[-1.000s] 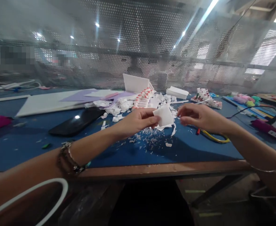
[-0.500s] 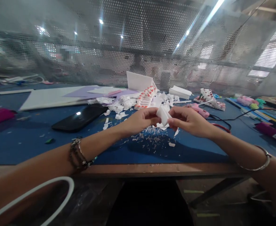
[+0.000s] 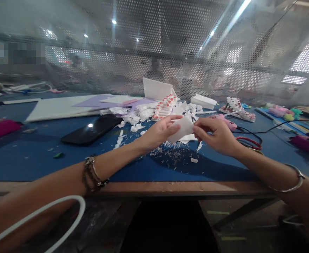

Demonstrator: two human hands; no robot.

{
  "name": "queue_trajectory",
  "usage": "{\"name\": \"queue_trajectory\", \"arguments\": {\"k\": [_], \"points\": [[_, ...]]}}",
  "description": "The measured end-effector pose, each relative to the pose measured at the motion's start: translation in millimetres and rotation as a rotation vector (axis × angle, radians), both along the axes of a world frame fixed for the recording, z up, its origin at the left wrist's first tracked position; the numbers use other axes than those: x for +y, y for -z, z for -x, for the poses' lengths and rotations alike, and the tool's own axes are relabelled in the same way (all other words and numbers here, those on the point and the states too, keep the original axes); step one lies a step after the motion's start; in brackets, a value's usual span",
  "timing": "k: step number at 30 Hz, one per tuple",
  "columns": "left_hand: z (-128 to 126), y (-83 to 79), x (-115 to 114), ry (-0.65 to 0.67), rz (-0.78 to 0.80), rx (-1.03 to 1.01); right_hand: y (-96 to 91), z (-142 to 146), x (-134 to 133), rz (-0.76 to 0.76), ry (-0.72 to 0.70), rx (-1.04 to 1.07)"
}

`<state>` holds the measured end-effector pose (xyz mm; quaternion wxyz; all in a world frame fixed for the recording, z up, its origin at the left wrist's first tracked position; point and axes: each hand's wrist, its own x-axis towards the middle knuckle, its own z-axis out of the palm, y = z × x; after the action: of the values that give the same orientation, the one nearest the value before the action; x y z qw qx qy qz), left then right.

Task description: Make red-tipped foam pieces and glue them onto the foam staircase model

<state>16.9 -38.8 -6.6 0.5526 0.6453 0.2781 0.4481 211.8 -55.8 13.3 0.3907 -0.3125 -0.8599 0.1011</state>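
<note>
Between my hands, above the blue table mat, is a small piece of white paper. My left hand pinches its left side between thumb and fingers. At its right edge, the closed fingertips of my right hand grip the paper too. Below lie tiny white shreds and a small white scrap. Just behind my hands stands a small white stepped model with red dots, among crumpled white paper pieces.
A black phone lies to the left, near white and lilac sheets. Toward the right are a pink glue gun, a red-handled tool and a second dotted model. A perforated metal screen rises behind the table.
The paper has turned from a folded, angled shape to a flatter face toward me. My left fingers have spread behind it, and my right hand has shifted slightly right.
</note>
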Motion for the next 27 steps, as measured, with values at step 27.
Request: {"name": "queue_trajectory", "arguments": {"k": [27], "points": [[-1,-4.1,-20,-0.034,-0.485,0.322,7.0,4,-6,-0.266,-0.142,-0.092]]}}
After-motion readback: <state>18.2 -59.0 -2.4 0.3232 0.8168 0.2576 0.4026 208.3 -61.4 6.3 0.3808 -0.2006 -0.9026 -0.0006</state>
